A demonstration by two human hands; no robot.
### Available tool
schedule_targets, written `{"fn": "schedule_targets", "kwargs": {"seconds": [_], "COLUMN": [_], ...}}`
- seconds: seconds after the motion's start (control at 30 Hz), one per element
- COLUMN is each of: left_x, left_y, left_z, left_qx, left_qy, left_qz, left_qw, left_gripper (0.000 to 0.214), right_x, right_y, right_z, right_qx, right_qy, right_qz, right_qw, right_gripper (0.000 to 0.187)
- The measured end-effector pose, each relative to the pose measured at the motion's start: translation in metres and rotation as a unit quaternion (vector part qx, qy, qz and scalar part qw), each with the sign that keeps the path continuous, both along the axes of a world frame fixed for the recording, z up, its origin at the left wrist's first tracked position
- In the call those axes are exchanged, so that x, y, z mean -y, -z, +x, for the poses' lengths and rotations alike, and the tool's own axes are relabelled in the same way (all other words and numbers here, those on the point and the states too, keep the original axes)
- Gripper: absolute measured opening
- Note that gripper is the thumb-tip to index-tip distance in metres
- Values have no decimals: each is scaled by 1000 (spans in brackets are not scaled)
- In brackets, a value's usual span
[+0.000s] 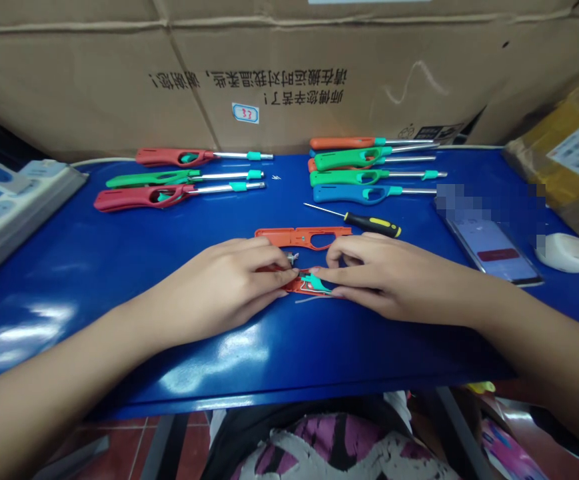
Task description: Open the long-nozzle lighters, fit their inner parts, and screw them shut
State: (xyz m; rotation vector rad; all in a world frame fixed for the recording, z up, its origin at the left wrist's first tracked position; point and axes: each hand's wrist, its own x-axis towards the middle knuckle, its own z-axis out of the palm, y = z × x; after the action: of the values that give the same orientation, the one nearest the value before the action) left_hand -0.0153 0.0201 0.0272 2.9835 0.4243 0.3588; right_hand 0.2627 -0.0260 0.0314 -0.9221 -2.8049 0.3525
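Nearest the camera, a pink-and-black patterned garment [339, 447] is being worn below the edge of a blue table [54, 267]. At the left, a power strip [14, 213] is lying beside red and green utility lighters [169, 179]. Mid-table, an orange lower shell [305, 287] with a teal trigger [316, 284] is being gripped at the fingertips by the left hand [214, 287] and the right hand [389, 280] - neither is released or clenched. A small metal part [290, 257] is showing at the left fingertips, a thin wire [314, 299] is trailing below, and an orange upper shell [302, 237] is lying just beyond. The shell's interior is being hidden by the fingers. Further right, a screwdriver [372, 225], more lighters [374, 176] and a partly pixelated smartphone [494, 250] are lying near a white computer mouse [568, 253].
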Motion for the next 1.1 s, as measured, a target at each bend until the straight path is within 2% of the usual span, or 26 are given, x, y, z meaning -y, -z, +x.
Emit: {"fn": "schedule_targets", "kwargs": {"seconds": [0.13,0.23,0.4,0.53,0.7,0.83,0.97,1.1], "left_x": [0,1,2,6,13,17,16,13], "left_y": [1,0,-1,0,-1,-1,1,4], "left_z": [-1,-1,1,2,7,10,8,4], "left_qx": [-6,-20,-41,-35,-47,-45,-44,-22], "left_qy": [-3,-7,-7,-31,-53,-56,-58,-53], "left_qz": [-8,-21,-27,-18,27,68,83,67], "left_qw": [1000,1000,999,999,997,995,994,996], "left_gripper": [32,34,34,32,31,33,32,28], "right_x": [-1,1,3,1,-4,-6,-7,-9], "right_y": [-1,0,3,5,5,6,9,12], "right_z": [-1,-2,-4,-3,0,-2,-7,-9], "right_qx": [-11,-7,-40,-79,-108,-112,-147,-181], "right_qy": [-2,16,93,148,124,109,150,196], "right_qz": [-34,-32,-32,-28,-54,-72,-103,-115], "right_qw": [999,999,994,985,985,985,972,957], "right_gripper": [30,28,21,19,9,12,12,14]}}
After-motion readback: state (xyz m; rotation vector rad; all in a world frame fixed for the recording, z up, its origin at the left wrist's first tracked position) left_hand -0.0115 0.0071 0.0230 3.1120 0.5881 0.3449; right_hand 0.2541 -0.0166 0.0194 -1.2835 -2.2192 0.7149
